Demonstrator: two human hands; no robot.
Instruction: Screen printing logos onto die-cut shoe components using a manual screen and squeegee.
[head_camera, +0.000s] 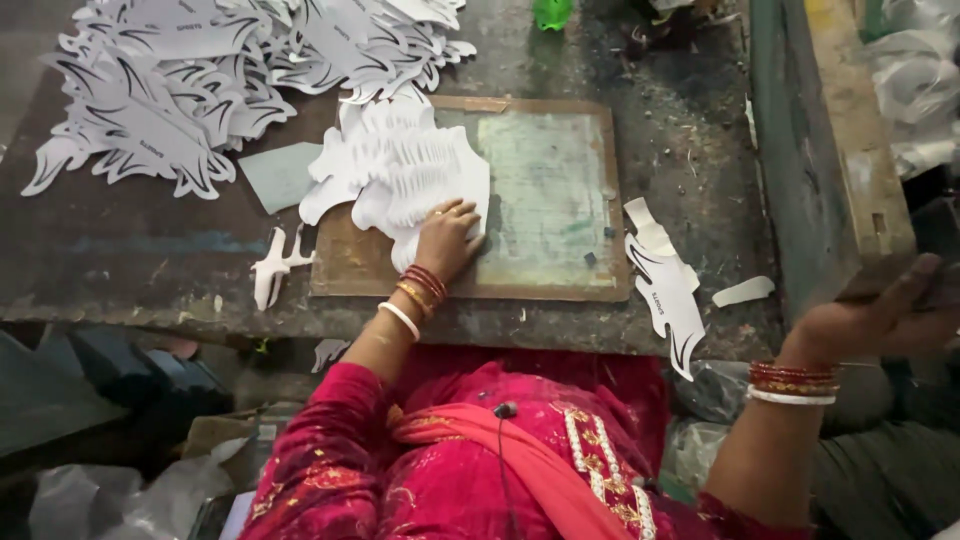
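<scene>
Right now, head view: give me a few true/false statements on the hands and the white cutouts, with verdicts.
1. The left hand rests flat on a stack of white cutouts. True.
2. That stack lies on the bare floor. False: it lies on a framed board on the dark workbench.
3. The right hand is off at the right edge, away from the stack. True.
4. The big pile of cutouts sits at the bench's near right. False: it is at the far left.
5. Both wrists are bare. False: both wear bangles.

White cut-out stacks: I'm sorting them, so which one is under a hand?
The fanned stack on the wooden board, pressed by the left hand; others lie untouched.
</scene>
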